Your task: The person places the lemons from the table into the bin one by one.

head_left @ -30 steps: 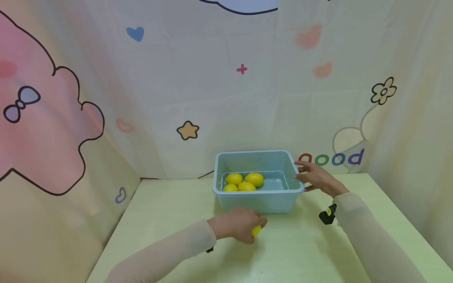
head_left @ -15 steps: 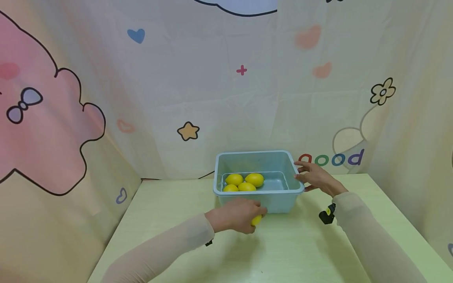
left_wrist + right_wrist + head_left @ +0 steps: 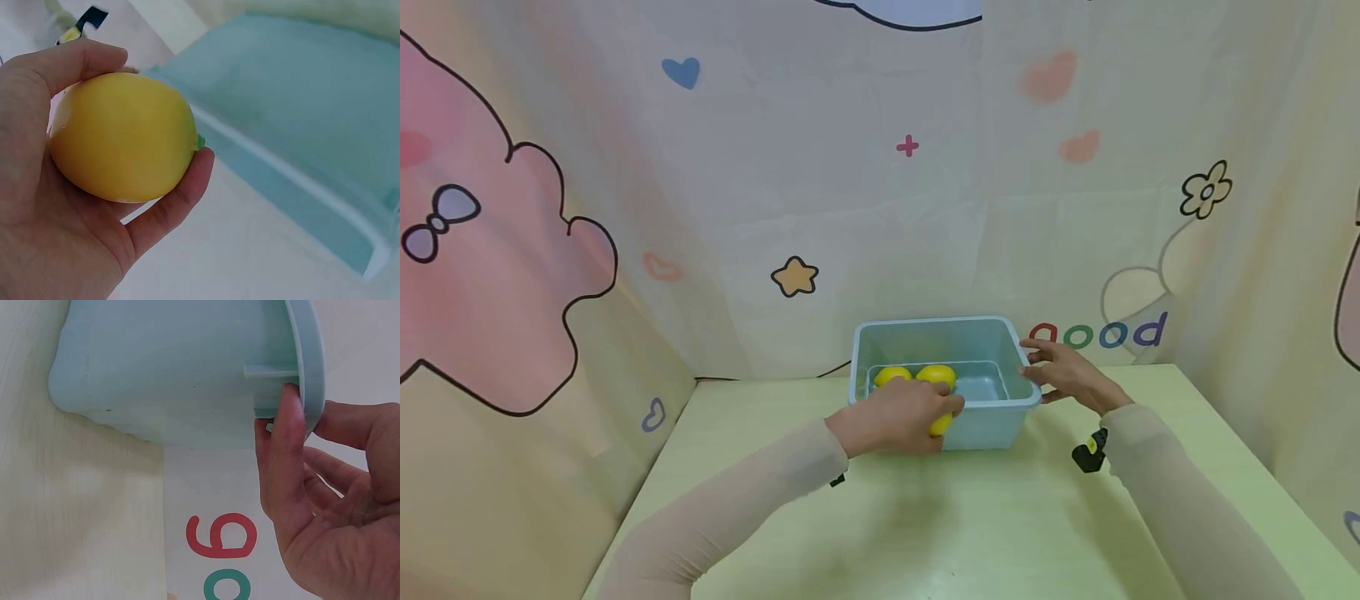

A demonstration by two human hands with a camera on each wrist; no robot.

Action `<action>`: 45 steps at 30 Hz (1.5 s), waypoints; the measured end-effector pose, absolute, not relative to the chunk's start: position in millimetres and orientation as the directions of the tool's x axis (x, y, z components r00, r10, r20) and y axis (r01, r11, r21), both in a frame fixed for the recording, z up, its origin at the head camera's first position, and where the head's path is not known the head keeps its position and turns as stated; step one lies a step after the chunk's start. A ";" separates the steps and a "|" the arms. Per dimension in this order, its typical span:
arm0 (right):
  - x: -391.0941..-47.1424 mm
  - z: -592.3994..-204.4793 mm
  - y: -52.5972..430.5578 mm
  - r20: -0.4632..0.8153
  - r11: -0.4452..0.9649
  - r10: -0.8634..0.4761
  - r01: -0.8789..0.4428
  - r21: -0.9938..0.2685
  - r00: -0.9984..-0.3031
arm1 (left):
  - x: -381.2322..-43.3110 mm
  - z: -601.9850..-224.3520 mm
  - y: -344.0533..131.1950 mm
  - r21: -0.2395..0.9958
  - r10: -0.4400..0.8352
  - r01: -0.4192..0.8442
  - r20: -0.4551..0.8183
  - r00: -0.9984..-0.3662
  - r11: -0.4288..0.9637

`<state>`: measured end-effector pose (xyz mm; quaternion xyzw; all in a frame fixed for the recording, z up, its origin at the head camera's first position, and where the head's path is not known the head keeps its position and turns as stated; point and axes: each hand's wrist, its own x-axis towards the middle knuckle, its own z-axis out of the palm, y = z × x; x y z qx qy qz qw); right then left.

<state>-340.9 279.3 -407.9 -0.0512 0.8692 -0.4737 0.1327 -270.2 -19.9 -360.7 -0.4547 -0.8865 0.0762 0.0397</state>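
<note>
My left hand [image 3: 895,417] grips a yellow lemon [image 3: 122,137] with a green stem tip, its fingers and thumb around the fruit. It hovers just before the front wall of a light-blue plastic bin [image 3: 988,427], at about rim height. On the bin's right side, my right hand [image 3: 1071,375] holds the rim, fingers tucked beneath the lip [image 3: 312,369] and thumb on its other side. Inside, towards the left, lie lemons [image 3: 936,376]; the left hand hides part of that group.
The bin stands on a pale yellow-green table [image 3: 985,525], close to a printed curtain [image 3: 910,233] at the back. A thin dark cable [image 3: 833,369] runs behind its left side. A black wrist device [image 3: 1090,452] hangs below the right sleeve.
My left hand has risen with the lemon from low in front of the bin to near its front rim, covering some lemons inside. The right hand stays at the rim.
</note>
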 end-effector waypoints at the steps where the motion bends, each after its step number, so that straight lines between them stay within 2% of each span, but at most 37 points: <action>1: -340.9 -407.8 278.8 -0.182 0.545 -0.212 0.039 -0.838 -0.960 | -271.0 -356.6 -19.9 -0.174 0.810 0.797 0.008 -0.586 0.579; 12: -341.3 -407.2 278.5 -0.187 0.546 -0.196 0.051 -0.836 -0.963 | -287.1 -322.8 -21.3 -0.114 0.782 0.774 0.066 -0.620 0.623; 30: -341.6 -410.9 277.9 -0.189 0.543 -0.195 0.055 -0.838 -0.962 | -329.4 -305.1 -14.6 -0.026 0.701 0.700 0.026 -0.713 0.714; 45: -342.2 -411.7 278.6 -0.194 0.528 -0.191 0.065 -0.847 -0.962 | -358.5 -306.1 -9.9 0.085 0.654 0.652 -0.001 -0.756 0.754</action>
